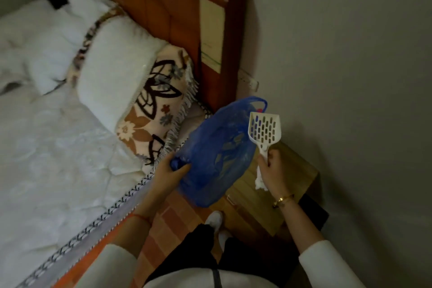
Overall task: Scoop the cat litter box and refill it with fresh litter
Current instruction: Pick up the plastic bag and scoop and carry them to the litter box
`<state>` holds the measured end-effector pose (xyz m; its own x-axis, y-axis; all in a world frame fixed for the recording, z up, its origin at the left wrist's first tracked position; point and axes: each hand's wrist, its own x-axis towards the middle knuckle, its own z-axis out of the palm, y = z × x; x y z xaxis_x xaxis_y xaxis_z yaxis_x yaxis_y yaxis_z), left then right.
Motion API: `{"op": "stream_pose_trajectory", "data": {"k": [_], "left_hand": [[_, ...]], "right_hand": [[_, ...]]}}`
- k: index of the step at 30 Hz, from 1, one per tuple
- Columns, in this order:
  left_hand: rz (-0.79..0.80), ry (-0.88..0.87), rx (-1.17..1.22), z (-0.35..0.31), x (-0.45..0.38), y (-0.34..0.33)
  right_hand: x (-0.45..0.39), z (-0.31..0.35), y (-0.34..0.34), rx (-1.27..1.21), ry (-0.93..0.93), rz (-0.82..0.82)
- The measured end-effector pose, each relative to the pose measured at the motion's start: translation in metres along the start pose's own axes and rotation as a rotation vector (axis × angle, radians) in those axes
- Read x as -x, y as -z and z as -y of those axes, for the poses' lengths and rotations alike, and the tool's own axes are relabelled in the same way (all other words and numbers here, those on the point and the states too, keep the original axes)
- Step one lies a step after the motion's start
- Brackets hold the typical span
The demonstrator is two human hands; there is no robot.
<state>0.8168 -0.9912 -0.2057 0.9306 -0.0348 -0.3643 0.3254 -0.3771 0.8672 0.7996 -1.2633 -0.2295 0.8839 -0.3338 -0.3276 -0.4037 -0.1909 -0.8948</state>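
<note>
Beside the bed (58, 147), a person stands on a floor of orange tiles (168, 220). Both hands are busy.

The left hand (171, 172) has its fingers curled tight around a bunched-up bit of a blue plastic bag (217, 159). The bag hangs open from that hand and spreads out to the right, between the two hands. Its far loop handle sticks up near the scoop. Some brownish stuff shows through the thin plastic, but it is too blurry to tell what it is.

The right hand (272, 168) grips the handle of a white litter scoop (264, 130). The scoop points up from the fist, and its wide end with the slots sits just beside the top edge of the bag. The same hand also holds a scrap of white paper (260, 179) that hangs down under the palm. A gold bracelet (281, 200) is on that wrist.

Under the right hand is a small wooden bedside table (287, 184). On the bed lie a white pillow (114, 70) and a flowery blanket (159, 103), against a brown wooden headboard (168, 4). One white shoe (215, 218) shows on the tiles.
</note>
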Motion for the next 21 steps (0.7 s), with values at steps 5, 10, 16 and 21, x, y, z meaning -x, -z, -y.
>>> {"op": "stream_pose_trajectory", "data": {"k": [5,10,16,21], "left_hand": [[-0.232,0.052,0.136,0.012,0.061,0.023],[-0.457,0.122,0.251,0.035,0.125,0.045],[-0.717,0.19,0.383,0.07,0.202,0.075],[-0.985,0.245,0.459,0.101,0.262,0.104]], "right_hand": [[0.014,0.024,-0.026,0.03,0.066,0.222],[0.034,0.041,-0.066,0.081,0.117,0.439],[0.072,0.066,-0.132,0.139,0.203,0.693],[0.119,0.08,-0.212,0.231,0.336,0.913]]}}
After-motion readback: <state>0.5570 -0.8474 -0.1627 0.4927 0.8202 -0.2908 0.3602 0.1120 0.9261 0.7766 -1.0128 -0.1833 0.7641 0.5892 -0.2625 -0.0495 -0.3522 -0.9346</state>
